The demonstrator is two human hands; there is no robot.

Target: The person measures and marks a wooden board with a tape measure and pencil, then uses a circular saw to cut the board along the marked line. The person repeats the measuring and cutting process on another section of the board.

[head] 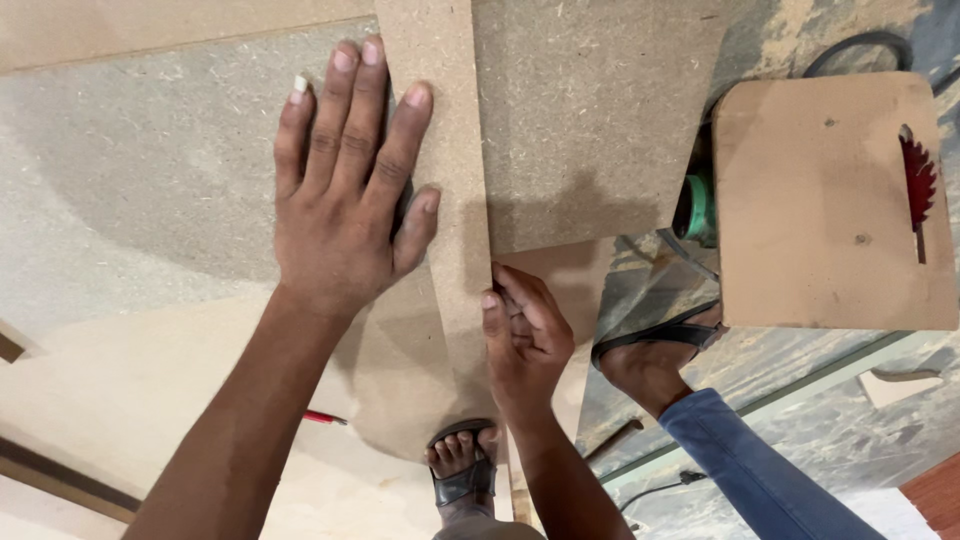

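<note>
My left hand (pixel 345 190) lies flat, fingers spread, on a large brown fibreboard sheet (pixel 180 170), its fingertips reaching onto a narrow fibreboard strip (pixel 445 150) that runs from the top edge down the middle. My right hand (pixel 522 345) pinches the near end of that strip, thumb on its right edge. A second board panel (pixel 590 110) lies to the right of the strip. A curved-edged board piece (pixel 400 390) sits under my hands.
A small board-topped saw table (pixel 820 200) with a red circular blade (pixel 917 185) in its slot stands at the right, a green motor (pixel 697 207) beneath it. My sandalled feet (pixel 462 470) (pixel 655 355) rest on the dusty floor. A red pencil (pixel 322 417) lies near my left forearm.
</note>
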